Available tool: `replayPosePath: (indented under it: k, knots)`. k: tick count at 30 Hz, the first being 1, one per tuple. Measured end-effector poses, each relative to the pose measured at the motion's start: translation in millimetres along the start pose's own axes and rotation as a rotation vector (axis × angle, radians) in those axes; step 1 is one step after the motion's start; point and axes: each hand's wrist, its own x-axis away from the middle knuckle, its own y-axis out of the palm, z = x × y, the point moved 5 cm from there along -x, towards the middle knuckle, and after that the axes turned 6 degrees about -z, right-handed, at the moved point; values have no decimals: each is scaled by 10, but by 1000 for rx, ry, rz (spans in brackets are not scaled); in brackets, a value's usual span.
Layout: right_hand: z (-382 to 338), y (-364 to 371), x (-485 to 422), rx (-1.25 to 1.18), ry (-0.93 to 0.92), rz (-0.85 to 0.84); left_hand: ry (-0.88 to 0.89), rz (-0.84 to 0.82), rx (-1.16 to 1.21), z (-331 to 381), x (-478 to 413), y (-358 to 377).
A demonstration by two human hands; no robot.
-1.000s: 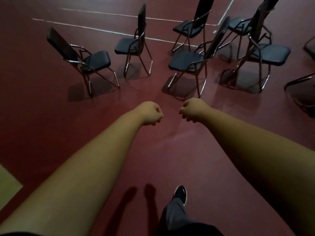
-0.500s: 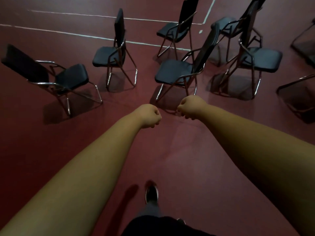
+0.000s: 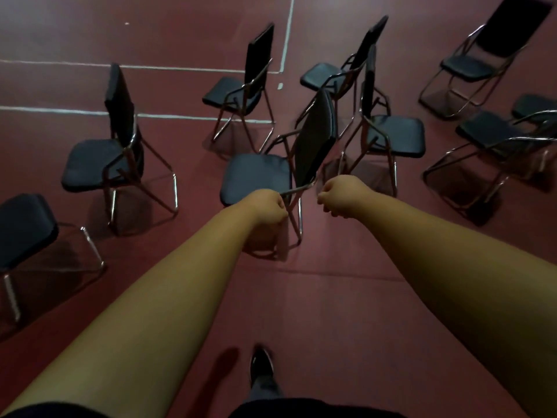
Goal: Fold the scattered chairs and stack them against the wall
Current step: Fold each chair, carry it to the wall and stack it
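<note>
Planting a black shoe on the dark red floor at the bottom edge. Stretching both bare forearms forward and slightly inward. Curling the left hand into a tight fist, knuckles up, gripping nothing visible. Overlapping the chrome side rail of the nearest chair with that fist, though impossible to tell whether touching it. Balling the right hand the same way, fingers tucked under, holding nothing, hovering just right of that backrest and apart from it. Facing the nearest chair unfolded and upright, seat to the left, backrest almost edge-on between the two fists. Looking past it at more black chairs, all unfolded and scattered over the floor: a cut-off chair at the left edge, a left chair beyond it, a right chair just behind the nearest one. Farther back, finding two rear chairs beside the white floor lines, and more far-right chairs — partly cropped, blurred — spreading toward the upper right corner.
</note>
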Motion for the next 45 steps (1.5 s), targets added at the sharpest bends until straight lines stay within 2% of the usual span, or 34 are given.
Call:
replayPosePath:
  k: [5, 13, 21, 28, 33, 36, 39, 45]
  knots:
    - [-116, -521, -557, -108, 61, 69, 79, -9, -46, 191, -777, -690]
    - [440, -1074, -1732, -220, 133, 115, 145, -98, -55, 467, -2166, -1050]
    - [1096, -1579, -3701, -286, 148, 55, 58, -143, -91, 665, -3979, -1468]
    - [1606, -2105, -5077, -241, 177, -68, -125, -216, 155, 912, -5266, -1721]
    - [1863, -2109, -5600, -643, 292, -207, -154, -239, 166, 1082, -5817, -1690]
    - [1856, -1961, -5716, -830, 309, -341, -229, -324, 98, 1097, -6056, -1569]
    - [1797, -1873, -5751, -945, 301, -385, -307, -367, 103, 1034, -6221, -1413]
    - [1854, -1712, -5804, -1102, 361, -393, -302, -313, 199, 925, -6329, -1176]
